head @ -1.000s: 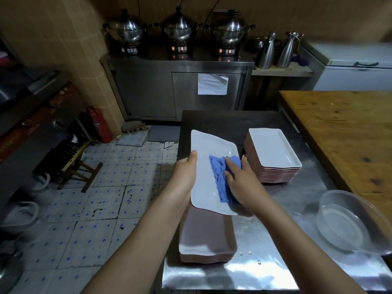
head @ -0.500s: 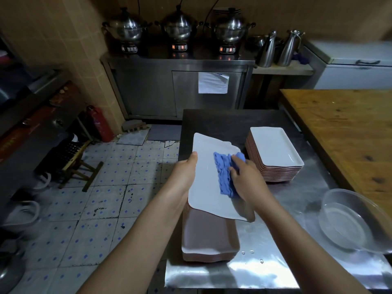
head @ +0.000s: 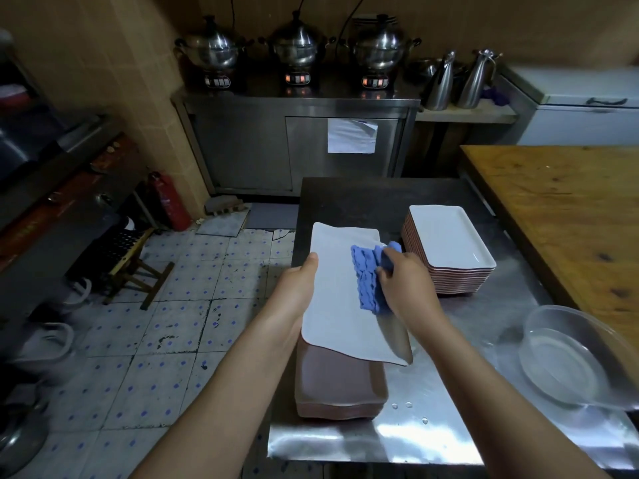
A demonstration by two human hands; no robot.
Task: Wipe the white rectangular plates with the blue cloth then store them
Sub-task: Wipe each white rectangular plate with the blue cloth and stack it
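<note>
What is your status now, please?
Left hand grips white plate at edge. Right hand holds blue cloth against it. Plate stack underneath, nothing blocking.

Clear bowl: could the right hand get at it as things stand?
Probably yes: nothing stands between the right hand and the clear bowl on the steel table, though the hand holds the blue cloth against the plate.

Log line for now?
wiping | left hand: grips white plate | right hand: holds blue cloth on it | plate stack: on steel table
</note>
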